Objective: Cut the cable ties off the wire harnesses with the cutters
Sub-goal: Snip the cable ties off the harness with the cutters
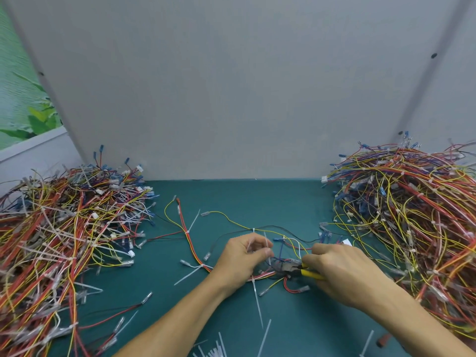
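A loose wire harness (257, 231) of red, yellow, black and blue wires lies spread on the green mat, with white cable ties (193, 221) still around it at several spots. My left hand (240, 261) pinches a white cable tie (266, 247) on the harness between thumb and fingers. My right hand (342, 273) grips the yellow-handled cutters (296, 269). Their dark jaws sit at the wire bundle just right of my left thumb. Whether the jaws are closed on a tie is hidden among the wires.
A big heap of harnesses (64, 240) fills the left of the green mat (244, 197), and a larger heap (412, 210) fills the right. Cut-off white ties (213, 351) lie near the front edge. A grey wall panel (231, 86) stands behind.
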Action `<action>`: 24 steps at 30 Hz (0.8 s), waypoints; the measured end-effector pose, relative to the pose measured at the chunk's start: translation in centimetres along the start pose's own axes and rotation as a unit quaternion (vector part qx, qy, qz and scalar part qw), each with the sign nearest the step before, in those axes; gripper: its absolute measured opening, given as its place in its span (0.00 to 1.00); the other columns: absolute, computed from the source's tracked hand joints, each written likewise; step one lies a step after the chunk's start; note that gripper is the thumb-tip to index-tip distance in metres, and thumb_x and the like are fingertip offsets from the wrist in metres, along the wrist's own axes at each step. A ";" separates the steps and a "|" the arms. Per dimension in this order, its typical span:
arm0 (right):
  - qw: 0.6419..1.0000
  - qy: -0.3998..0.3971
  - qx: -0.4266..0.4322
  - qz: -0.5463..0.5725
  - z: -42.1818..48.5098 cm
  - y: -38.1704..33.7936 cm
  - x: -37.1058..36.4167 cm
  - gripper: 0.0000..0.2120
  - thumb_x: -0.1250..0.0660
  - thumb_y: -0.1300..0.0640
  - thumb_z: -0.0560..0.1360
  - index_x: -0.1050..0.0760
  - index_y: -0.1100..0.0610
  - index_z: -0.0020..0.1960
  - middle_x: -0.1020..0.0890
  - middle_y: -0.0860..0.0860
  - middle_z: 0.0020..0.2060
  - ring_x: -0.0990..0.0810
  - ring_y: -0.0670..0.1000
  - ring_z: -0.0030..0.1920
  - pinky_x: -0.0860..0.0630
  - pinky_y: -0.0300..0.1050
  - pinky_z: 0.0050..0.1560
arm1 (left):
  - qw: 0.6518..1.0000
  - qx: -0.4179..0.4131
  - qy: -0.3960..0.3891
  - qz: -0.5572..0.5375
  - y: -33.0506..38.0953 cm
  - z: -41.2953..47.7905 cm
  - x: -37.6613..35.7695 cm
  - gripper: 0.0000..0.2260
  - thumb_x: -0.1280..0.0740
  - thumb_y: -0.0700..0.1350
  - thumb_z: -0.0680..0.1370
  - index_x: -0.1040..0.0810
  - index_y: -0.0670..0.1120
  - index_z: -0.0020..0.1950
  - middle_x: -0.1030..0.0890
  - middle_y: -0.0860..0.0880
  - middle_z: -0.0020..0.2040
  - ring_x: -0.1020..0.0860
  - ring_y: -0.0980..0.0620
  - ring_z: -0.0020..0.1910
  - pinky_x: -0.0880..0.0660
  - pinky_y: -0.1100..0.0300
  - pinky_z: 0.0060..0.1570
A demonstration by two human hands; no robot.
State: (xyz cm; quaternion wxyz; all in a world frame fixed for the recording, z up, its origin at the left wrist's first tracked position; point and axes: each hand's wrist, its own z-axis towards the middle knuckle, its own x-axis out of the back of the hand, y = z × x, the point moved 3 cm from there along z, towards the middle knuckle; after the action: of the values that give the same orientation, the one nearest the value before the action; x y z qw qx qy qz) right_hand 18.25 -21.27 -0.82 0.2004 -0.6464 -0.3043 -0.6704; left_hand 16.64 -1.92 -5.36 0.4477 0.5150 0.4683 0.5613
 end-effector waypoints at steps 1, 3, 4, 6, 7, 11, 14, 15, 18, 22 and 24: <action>1.000 0.004 -0.007 0.006 0.0 -0.1 0.1 0.12 0.43 0.43 0.78 0.29 0.49 0.55 0.26 0.46 0.51 0.24 0.55 0.53 0.30 0.46 0.45 | 0.999 0.009 0.009 -0.031 0.1 -0.1 0.2 0.08 0.31 0.34 0.75 0.20 0.48 0.44 0.20 0.54 0.35 0.28 0.59 0.27 0.32 0.67 0.30; 1.000 0.013 -0.020 0.013 0.1 -0.3 0.2 0.10 0.42 0.47 0.76 0.30 0.50 0.54 0.26 0.46 0.51 0.24 0.55 0.53 0.29 0.47 0.45 | 0.994 0.038 0.037 -0.092 0.3 -0.1 0.8 0.09 0.37 0.32 0.76 0.23 0.45 0.46 0.24 0.52 0.32 0.37 0.57 0.22 0.40 0.63 0.25; 1.000 0.016 -0.021 0.016 0.2 -0.5 0.2 0.09 0.42 0.48 0.75 0.31 0.50 0.53 0.26 0.47 0.50 0.24 0.55 0.53 0.28 0.47 0.46 | 0.990 0.056 0.051 -0.118 0.4 -0.1 1.3 0.10 0.41 0.31 0.76 0.25 0.45 0.46 0.27 0.51 0.31 0.40 0.57 0.22 0.42 0.63 0.25; 0.999 0.020 -0.015 0.023 0.3 -0.9 0.0 0.09 0.43 0.48 0.76 0.32 0.50 0.52 0.26 0.47 0.50 0.24 0.55 0.53 0.28 0.47 0.46 | 0.985 0.080 0.057 -0.143 0.9 -0.2 2.2 0.11 0.47 0.30 0.75 0.30 0.45 0.45 0.32 0.50 0.28 0.43 0.56 0.21 0.45 0.64 0.24; 0.999 0.021 -0.011 0.025 0.3 -1.0 -0.1 0.09 0.44 0.47 0.76 0.32 0.50 0.53 0.26 0.47 0.50 0.24 0.55 0.53 0.28 0.47 0.46 | 0.986 0.083 0.050 -0.139 1.2 -0.4 2.6 0.11 0.49 0.30 0.74 0.32 0.45 0.44 0.35 0.51 0.26 0.44 0.56 0.21 0.46 0.64 0.24; 0.999 0.012 -0.003 0.037 0.4 -1.6 -0.9 0.11 0.41 0.48 0.75 0.32 0.49 0.56 0.27 0.46 0.52 0.24 0.54 0.54 0.28 0.45 0.45 | 0.999 0.034 0.026 0.022 1.9 -1.4 4.0 0.10 0.44 0.33 0.77 0.28 0.45 0.42 0.38 0.53 0.23 0.41 0.54 0.22 0.44 0.63 0.24; 0.999 0.014 -0.005 0.044 0.4 -1.8 -1.5 0.11 0.42 0.48 0.76 0.32 0.50 0.56 0.27 0.47 0.52 0.24 0.55 0.54 0.27 0.46 0.45 | 0.964 -0.084 -0.029 0.249 2.4 -2.7 4.1 0.09 0.35 0.38 0.75 0.22 0.52 0.41 0.34 0.54 0.25 0.37 0.55 0.26 0.38 0.62 0.29; 0.999 0.016 -0.005 0.046 0.4 -1.8 -1.6 0.10 0.43 0.48 0.76 0.32 0.50 0.55 0.27 0.47 0.51 0.24 0.55 0.54 0.26 0.47 0.45 | 0.942 -0.125 -0.059 0.306 2.5 -3.2 3.9 0.09 0.35 0.38 0.73 0.21 0.52 0.42 0.30 0.53 0.26 0.35 0.56 0.27 0.36 0.65 0.31; 0.999 0.022 -0.002 0.048 0.4 -1.8 -1.7 0.09 0.43 0.48 0.76 0.32 0.49 0.55 0.26 0.48 0.51 0.24 0.56 0.53 0.27 0.47 0.44 | 0.840 -0.221 -0.144 0.474 1.9 -4.5 2.9 0.12 0.39 0.38 0.75 0.22 0.48 0.53 0.20 0.49 0.44 0.24 0.50 0.43 0.29 0.62 0.45; 0.999 0.020 0.001 0.042 0.4 -1.9 -1.8 0.09 0.43 0.49 0.76 0.32 0.50 0.53 0.27 0.47 0.50 0.24 0.56 0.51 0.30 0.46 0.42 | 0.772 -0.276 -0.134 0.556 1.4 -5.2 2.1 0.12 0.32 0.33 0.69 0.21 0.45 0.50 0.24 0.47 0.39 0.25 0.45 0.36 0.26 0.57 0.36; 0.999 0.013 0.000 0.042 0.4 -1.9 -1.9 0.08 0.43 0.49 0.76 0.33 0.50 0.53 0.27 0.48 0.50 0.24 0.56 0.52 0.32 0.46 0.41 | 0.756 -0.299 -0.099 0.573 1.3 -5.2 1.8 0.14 0.25 0.34 0.62 0.20 0.47 0.43 0.27 0.50 0.34 0.28 0.49 0.27 0.31 0.61 0.26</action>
State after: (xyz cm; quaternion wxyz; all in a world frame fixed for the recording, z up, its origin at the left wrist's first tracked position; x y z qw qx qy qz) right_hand 17.49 -19.86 -2.96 0.2324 -0.6498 -0.2738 -0.6699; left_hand 11.31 -0.70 -3.99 0.2172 0.5794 -0.1534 0.7705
